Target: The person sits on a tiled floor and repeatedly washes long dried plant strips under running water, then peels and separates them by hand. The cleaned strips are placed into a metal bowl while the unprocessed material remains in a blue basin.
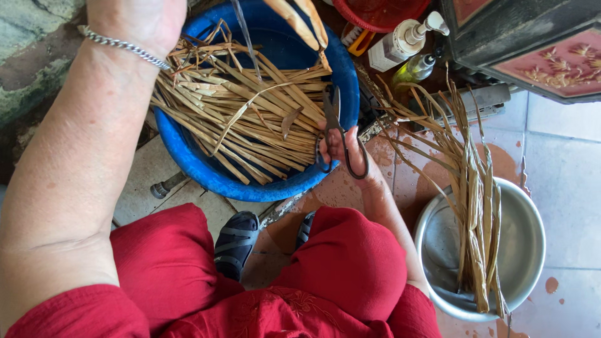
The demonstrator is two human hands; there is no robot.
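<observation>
A blue plastic basin point(188, 159) holds a heap of dried tan leaf strips point(250, 119). My right hand point(350, 153) is at the basin's right rim, shut on dark metal scissors point(330, 116) whose blades point up over the strips. My left hand point(134, 22) is raised at the top left with a silver chain bracelet point(122, 45) on the wrist. Its fingers are cut off by the frame's edge, so what it holds is hidden. A few strips point(303, 22) hang down from the top edge above the basin.
A metal bowl point(529, 238) at the right holds more long strips point(476, 213) leaning out over its rim. A pump bottle point(400, 40), an oil bottle point(413, 69), a red basket point(375, 12) and a dark cabinet point(532, 37) crowd the top right. My sandalled feet point(236, 241) rest on the wet tiles.
</observation>
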